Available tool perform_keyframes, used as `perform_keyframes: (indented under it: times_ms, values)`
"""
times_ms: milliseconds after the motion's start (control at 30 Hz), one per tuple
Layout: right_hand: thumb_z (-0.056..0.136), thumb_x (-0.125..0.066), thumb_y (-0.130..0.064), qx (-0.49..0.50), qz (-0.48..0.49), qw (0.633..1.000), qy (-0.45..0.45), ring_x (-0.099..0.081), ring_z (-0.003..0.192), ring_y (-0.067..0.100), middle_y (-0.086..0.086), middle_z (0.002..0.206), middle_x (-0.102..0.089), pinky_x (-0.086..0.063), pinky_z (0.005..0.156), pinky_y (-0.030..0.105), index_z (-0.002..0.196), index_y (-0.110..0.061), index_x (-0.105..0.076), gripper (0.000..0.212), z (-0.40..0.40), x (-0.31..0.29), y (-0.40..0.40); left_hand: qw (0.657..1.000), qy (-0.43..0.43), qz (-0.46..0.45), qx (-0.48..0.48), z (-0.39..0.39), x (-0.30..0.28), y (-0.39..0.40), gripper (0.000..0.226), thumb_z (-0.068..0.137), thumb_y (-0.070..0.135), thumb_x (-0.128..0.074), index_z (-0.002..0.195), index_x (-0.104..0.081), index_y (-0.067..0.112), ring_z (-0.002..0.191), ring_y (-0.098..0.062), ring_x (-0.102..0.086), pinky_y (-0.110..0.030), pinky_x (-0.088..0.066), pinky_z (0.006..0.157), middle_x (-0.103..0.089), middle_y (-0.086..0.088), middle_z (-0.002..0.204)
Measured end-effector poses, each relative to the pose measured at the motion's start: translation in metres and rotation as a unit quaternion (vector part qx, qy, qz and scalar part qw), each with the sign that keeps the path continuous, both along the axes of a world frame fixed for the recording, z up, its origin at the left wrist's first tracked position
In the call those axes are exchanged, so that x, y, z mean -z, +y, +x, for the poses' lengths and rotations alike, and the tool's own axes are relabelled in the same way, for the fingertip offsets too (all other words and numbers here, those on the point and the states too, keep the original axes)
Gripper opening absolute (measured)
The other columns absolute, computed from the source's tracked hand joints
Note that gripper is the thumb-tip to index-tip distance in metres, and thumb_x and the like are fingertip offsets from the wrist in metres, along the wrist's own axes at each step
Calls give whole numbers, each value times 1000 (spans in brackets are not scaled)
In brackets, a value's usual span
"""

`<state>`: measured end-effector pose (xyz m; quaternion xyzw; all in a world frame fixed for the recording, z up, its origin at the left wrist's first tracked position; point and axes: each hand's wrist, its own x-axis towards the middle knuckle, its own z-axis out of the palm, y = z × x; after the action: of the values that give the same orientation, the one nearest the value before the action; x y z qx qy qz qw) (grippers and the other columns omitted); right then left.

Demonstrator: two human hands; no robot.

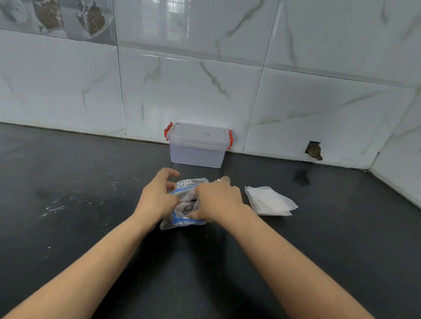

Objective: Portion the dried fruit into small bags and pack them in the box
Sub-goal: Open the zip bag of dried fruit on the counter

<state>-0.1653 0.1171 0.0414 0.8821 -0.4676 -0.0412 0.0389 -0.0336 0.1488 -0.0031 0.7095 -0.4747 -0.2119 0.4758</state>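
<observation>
Crumpled zip bag (185,201), lidded box (197,144)

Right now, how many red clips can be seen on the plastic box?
2. One red clip is on the left end of the closed box, and the other red clip is on its right end. The back side is hidden, so more may exist.

Both hands: left (158,197), right (217,199), fingers curled, pinching.

free: counter (72,202) left | obstacles: box (197,144) behind, small bags (270,200) right
</observation>
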Motion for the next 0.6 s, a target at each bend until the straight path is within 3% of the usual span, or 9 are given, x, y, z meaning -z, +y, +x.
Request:
perform_keyframes:
  times_ms: [133, 233, 267, 333, 400, 500, 600]
  values:
    - [88, -54, -48, 22, -12, 1000, 7, -48, 110, 24, 1, 112, -61, -31, 99, 45, 112, -23, -60, 35, 8, 5, -2, 992, -125, 19, -6, -2, 3, 0, 47, 80, 10, -53, 124, -47, 23, 95, -24, -58, -32, -45, 79, -64, -2, 106]
    - [94, -48, -39, 5, 17, 1000, 24, -47, 117, 28, -4, 120, -62, -24, 106, 51, 122, -31, -52, 30, 9, 2, -3, 986, -124, 107, 26, -4, -2, -4, 36, 73, 45, -57, 99, -56, 20, 91, -26, -60, -30, -41, 70, -65, -1, 93]
    - [96, -46, -36, -11, 42, 999, 15, -45, 119, 28, -5, 122, -60, -22, 108, 53, 126, -34, -48, 30, 6, 0, -3, 984, -125, 119, 30, -2, -1, -6, 33, 71, 48, -58, 87, -55, 19, 88, -26, -60, -30, -40, 67, -64, -1, 87]
    - [98, -43, -26, -44, 57, 997, 4, -45, 111, 28, -3, 122, -60, -26, 106, 54, 130, -37, -43, 34, -2, -4, 0, 982, -150, 118, 6, 3, 1, -9, 22, 78, 38, -61, 76, -52, 19, 83, -27, -61, -30, -39, 64, -64, -3, 82]
    - [94, -49, -14, -61, -15, 998, -9, -50, 97, 27, 2, 113, -62, -35, 96, 48, 126, -30, -48, 36, -6, -3, 3, 971, -206, 113, -44, 7, 4, -8, 18, 84, 31, -55, 76, -46, 18, 77, -29, -57, -31, -38, 62, -64, -6, 84]
    - [89, -53, -9, -56, -121, 990, -42, -46, 74, 24, 4, 87, -60, -35, 74, 37, 101, -19, -63, 19, -4, 3, 6, 950, -285, 98, -84, 2, 4, -7, 12, 89, 23, -45, 91, -40, 12, 77, -36, -53, -35, -37, 61, -61, -15, 89]
    - [88, -53, -12, -54, -138, 987, -61, -42, 72, 24, 2, 73, -45, -37, 75, 36, 92, -17, -64, 13, -3, 6, 6, 945, -306, 77, -81, -6, 3, -6, 12, 88, 12, -39, 98, -34, 11, 67, -36, -51, -36, -38, 55, -55, -13, 76]
